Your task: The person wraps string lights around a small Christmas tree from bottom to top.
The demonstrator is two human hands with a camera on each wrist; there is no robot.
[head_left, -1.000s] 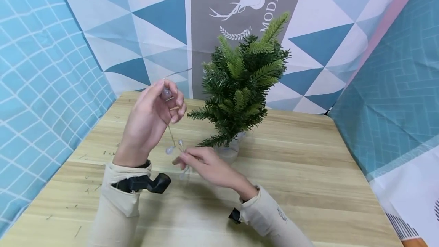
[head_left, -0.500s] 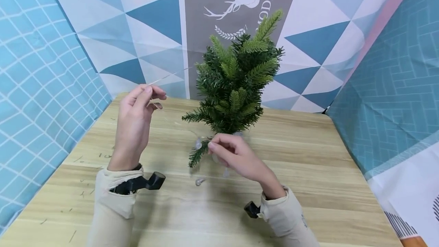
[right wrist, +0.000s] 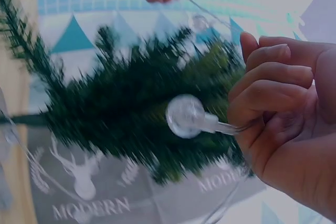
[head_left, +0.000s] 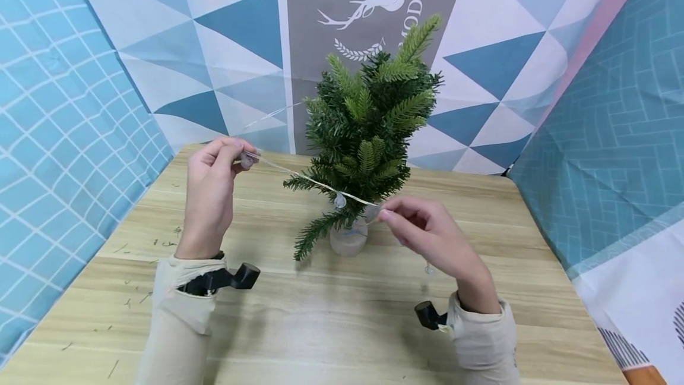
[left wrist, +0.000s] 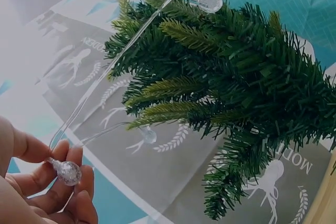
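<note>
A string of clear bulb lights (head_left: 315, 182) stretches between both hands, in front of a small artificial Christmas tree (head_left: 369, 129). My left hand (head_left: 211, 186) pinches the wire left of the tree, one clear bulb (left wrist: 68, 173) beside its fingertips. From there another stretch of wire runs back to the tree's left side. My right hand (head_left: 427, 227) pinches the string near the tree's base; a round bulb (right wrist: 186, 116) sticks out by its curled fingers in the right wrist view. Between the hands, one bulb (head_left: 340, 199) hangs from the string.
The tree's pale round base (head_left: 348, 243) stands on a wooden table (head_left: 320, 325). Small dark scraps (head_left: 125, 284) lie scattered at the table's left. Patterned cloth (head_left: 235, 52) hangs behind, with blue cloth (head_left: 53, 106) along the left side.
My right hand has moved right, drawing the string taut across the tree's lower front. The left hand went a little left and down at first, then stayed nearly still, keeping its pinch.
</note>
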